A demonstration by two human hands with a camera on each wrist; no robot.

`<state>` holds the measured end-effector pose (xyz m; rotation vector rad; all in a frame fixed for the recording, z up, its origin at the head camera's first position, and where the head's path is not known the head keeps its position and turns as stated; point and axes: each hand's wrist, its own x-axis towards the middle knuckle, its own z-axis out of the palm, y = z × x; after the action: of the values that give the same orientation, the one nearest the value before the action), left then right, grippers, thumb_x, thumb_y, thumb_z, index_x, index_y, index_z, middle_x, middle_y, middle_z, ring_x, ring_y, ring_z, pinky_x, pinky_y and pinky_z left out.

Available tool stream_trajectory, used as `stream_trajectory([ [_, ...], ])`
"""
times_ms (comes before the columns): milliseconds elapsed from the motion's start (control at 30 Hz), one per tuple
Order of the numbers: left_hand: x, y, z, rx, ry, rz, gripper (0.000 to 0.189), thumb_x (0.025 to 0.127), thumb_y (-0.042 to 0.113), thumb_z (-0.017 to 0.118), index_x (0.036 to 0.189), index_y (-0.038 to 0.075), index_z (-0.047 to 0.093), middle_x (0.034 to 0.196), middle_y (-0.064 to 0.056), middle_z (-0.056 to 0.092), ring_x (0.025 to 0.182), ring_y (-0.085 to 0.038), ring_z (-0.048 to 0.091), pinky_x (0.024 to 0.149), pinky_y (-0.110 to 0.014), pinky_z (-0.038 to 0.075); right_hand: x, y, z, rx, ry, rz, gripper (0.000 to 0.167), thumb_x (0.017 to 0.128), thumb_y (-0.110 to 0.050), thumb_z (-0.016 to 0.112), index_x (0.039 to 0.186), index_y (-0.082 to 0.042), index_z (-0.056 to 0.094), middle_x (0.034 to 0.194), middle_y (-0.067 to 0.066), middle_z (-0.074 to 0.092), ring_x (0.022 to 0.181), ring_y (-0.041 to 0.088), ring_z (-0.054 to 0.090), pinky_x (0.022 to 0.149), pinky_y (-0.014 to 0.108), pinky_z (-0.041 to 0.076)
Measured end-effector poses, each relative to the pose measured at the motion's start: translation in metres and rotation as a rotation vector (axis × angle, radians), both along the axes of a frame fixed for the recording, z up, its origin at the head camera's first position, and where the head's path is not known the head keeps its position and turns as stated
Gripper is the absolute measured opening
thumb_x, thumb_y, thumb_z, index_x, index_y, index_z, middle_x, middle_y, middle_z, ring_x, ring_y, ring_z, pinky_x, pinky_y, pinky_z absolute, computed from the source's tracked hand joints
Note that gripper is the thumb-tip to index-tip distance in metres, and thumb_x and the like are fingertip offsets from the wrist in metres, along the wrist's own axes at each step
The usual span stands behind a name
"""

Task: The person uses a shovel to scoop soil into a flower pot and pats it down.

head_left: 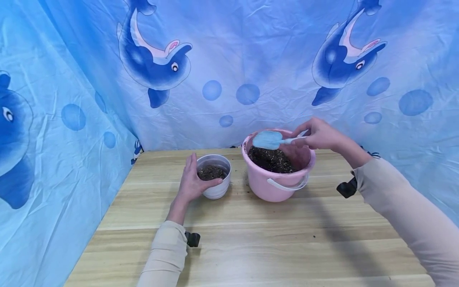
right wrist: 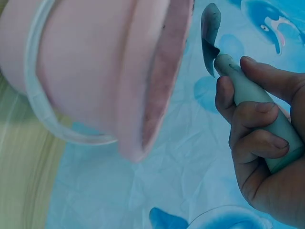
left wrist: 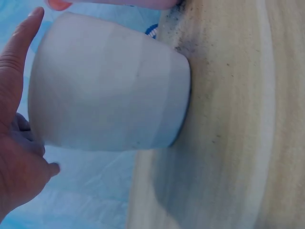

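In the head view, my left hand (head_left: 193,182) holds a white flower pot (head_left: 218,189) on the left of the table, thumb across the near side of its rim and fingers along its left side. Dark soil (head_left: 211,172) lies inside. From the left wrist camera, the pot's smooth wall (left wrist: 109,86) fills much of the view. My right hand (head_left: 317,135) grips the handle (right wrist: 267,112) of a light blue garden trowel (head_left: 267,140). Its blade is over the mouth of a pink bucket (head_left: 267,187) holding dark soil (head_left: 274,160).
The bucket's white handle (head_left: 287,186) hangs down at its front. Soil crumbs dot the wooden table (head_left: 251,239) between pot and bucket. Blue dolphin-printed cloth (head_left: 229,59) hangs behind the table and at both sides. A dark wrist-camera mount (head_left: 347,189) juts from the right sleeve.
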<state>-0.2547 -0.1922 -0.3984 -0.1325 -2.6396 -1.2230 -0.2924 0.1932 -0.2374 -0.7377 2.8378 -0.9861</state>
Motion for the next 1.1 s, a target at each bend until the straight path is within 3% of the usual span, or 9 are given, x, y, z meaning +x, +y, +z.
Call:
stream_trajectory([
  [133,-0.001,0.005,0.007,-0.004,0.035,-0.005,0.140,0.055,0.063,0.085,0.156,0.017,0.000,0.162,-0.009,0.004,0.147,-0.031,0.007,0.116,-0.053,0.017,0.003,0.009,-0.003,0.020,-0.007,-0.031,0.026,0.083,-0.011,0.073,0.107,0.000,0.073,0.046,-0.006,0.034,0.041,0.009,0.031,0.039,0.024,0.029],
  [433,-0.007,0.022,0.025,-0.018,0.053,-0.068,0.137,0.057,0.065,0.083,0.156,0.021,-0.001,0.162,-0.006,0.003,0.147,-0.030,0.008,0.115,-0.054,0.021,0.004,0.026,-0.009,0.064,-0.063,-0.063,0.034,0.086,-0.019,0.071,0.113,0.002,0.069,0.050,-0.005,0.041,0.043,0.010,0.039,0.044,0.026,0.037],
  [633,-0.010,0.035,0.036,-0.005,0.036,-0.123,0.133,0.061,0.059,0.084,0.155,0.026,-0.003,0.162,-0.004,-0.002,0.147,-0.029,0.004,0.114,-0.056,0.019,0.004,0.034,-0.013,0.093,-0.042,-0.075,0.032,0.086,-0.017,0.071,0.112,0.002,0.070,0.049,-0.005,0.041,0.042,0.009,0.037,0.042,0.025,0.034],
  [800,-0.014,0.047,0.041,0.015,0.053,-0.187,0.135,0.058,0.063,0.083,0.155,0.024,-0.002,0.162,-0.001,-0.004,0.148,-0.023,-0.001,0.116,-0.053,0.014,0.004,0.038,-0.016,0.136,-0.011,-0.077,0.026,0.085,-0.014,0.071,0.107,0.000,0.072,0.050,-0.005,0.039,0.042,0.007,0.029,0.042,0.024,0.030],
  [1100,-0.021,0.078,0.047,0.087,0.060,-0.273,0.135,0.058,0.058,0.086,0.155,0.026,-0.003,0.161,0.004,-0.004,0.147,-0.020,-0.002,0.117,-0.049,0.010,0.005,0.033,-0.019,0.249,0.048,-0.132,0.024,0.082,-0.018,0.072,0.102,-0.005,0.075,0.070,0.002,0.066,0.051,0.014,0.035,0.052,0.030,0.034],
])
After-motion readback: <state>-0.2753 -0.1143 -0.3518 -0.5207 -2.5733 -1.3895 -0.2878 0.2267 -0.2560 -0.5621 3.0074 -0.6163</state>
